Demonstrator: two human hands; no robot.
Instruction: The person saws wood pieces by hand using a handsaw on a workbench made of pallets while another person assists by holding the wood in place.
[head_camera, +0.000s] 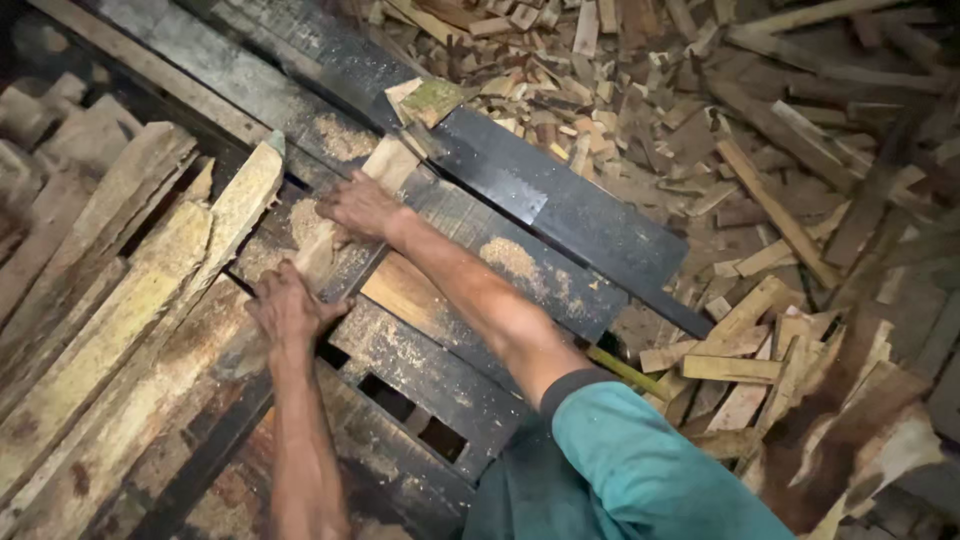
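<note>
Both hands flat on one pale wood piece (318, 250) on the dark saw table (560, 205): I see left hand (288, 310) at its near end, right hand (360, 207) farther up, long axis running away toward upper right, neither gripping.

teal sleeve (640, 450); black saw table (560, 200); pale tan planks (130, 300).

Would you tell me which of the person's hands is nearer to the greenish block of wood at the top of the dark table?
The right hand. It rests on the table just below and left of the greenish block; the left hand lies farther down, beside the rough planks.
</note>
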